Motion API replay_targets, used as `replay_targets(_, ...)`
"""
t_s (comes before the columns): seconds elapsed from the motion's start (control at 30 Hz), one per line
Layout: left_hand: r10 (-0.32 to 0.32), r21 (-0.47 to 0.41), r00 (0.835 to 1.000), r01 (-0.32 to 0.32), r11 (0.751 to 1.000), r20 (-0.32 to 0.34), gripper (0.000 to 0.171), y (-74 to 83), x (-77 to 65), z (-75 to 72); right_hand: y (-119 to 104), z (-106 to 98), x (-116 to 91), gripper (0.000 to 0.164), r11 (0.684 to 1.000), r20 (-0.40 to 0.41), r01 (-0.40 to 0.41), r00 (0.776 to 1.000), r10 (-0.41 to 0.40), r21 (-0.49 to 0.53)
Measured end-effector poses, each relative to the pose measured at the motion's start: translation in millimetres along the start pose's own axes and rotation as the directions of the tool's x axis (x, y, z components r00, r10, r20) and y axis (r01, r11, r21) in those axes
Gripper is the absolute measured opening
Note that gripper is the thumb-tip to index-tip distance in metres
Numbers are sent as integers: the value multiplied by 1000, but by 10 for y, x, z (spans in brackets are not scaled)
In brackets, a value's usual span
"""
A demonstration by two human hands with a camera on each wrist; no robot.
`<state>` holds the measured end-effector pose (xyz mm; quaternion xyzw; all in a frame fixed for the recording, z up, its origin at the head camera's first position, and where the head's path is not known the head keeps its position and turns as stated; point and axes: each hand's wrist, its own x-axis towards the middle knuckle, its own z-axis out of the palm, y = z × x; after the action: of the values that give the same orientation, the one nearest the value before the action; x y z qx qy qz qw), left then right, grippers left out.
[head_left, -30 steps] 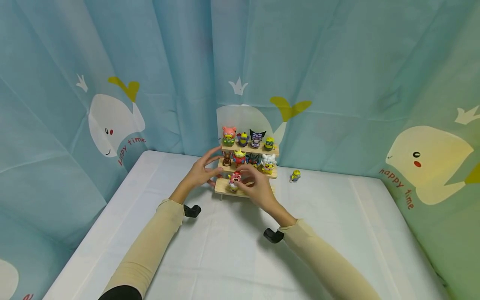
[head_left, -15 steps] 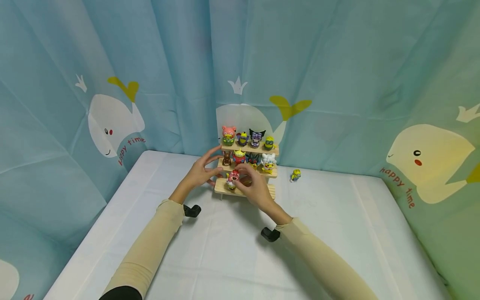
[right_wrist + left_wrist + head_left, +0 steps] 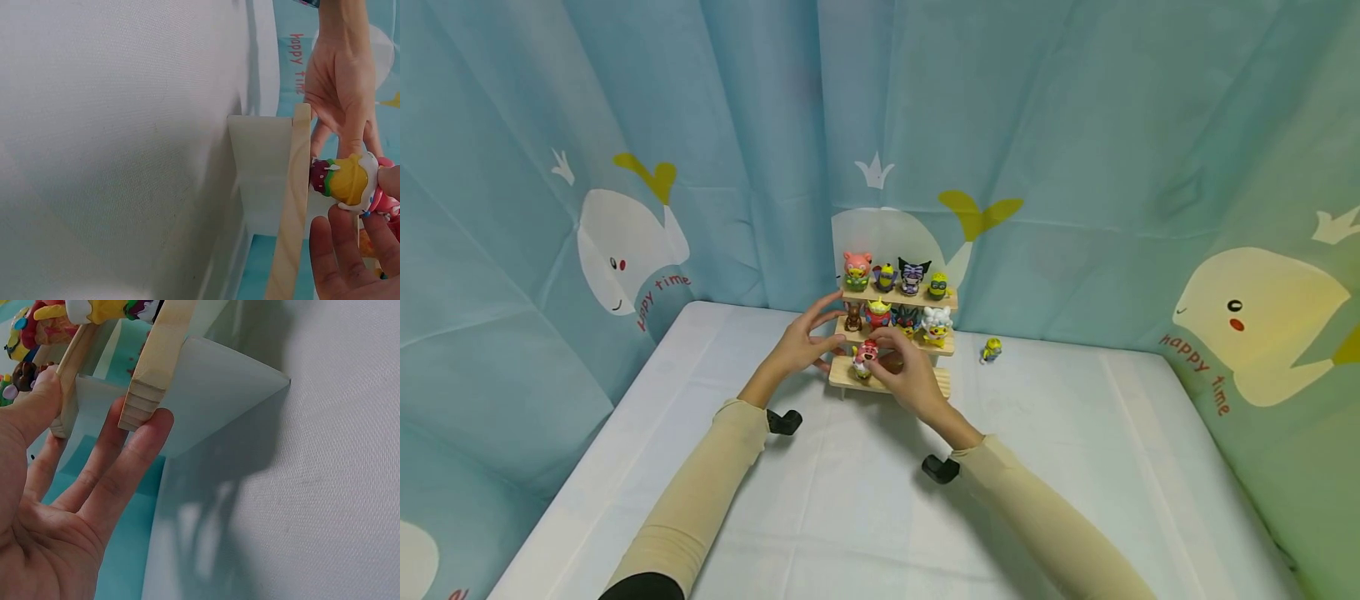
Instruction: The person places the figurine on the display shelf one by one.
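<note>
A wooden tiered display stand (image 3: 842, 372) holds small toy figurines on its shelves. My right hand (image 3: 917, 379) pinches a figurine with a pink top (image 3: 865, 353) at the left of the lowest shelf. In the right wrist view that figurine (image 3: 349, 179) shows a yellow body and a dark red base, which is at the shelf's surface. My left hand (image 3: 799, 345) is at the stand's left side with fingers spread. In the left wrist view its thumb and straight fingertips touch the ends of two shelves (image 3: 140, 403).
Several figurines fill the top shelf, including a pink one (image 3: 857, 272). More stand on the middle shelf, with a white-topped one (image 3: 936, 327) at its right. A yellow-and-blue figurine (image 3: 991, 351) is on the white table (image 3: 1060, 433). A curtain (image 3: 760, 150) hangs behind.
My right hand has shifted slightly left along the lowest shelf with the figurine, then stayed nearly still. My left hand has kept its place at the stand.
</note>
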<state>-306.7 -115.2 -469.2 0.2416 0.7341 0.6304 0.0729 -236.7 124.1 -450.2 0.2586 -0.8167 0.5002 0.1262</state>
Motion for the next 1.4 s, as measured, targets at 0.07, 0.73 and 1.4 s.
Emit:
replay_targets(0.07,3,6,1000,-3,1000,-3,76,3,-2,0,6,-3,-3,39,1000,-1,4,1000,-4,-2)
replay_targets(0.73,-10,4,1000,10,1000,-3,76,-25,-23,1,5,-10,-30,47,999,46,31,998,-33,37)
replay_targets(1.4,-25,-27,1000,25,999,19,78,52,-7,-4,-41,-538,-274,63,1000,167,-8,986,13,-30)
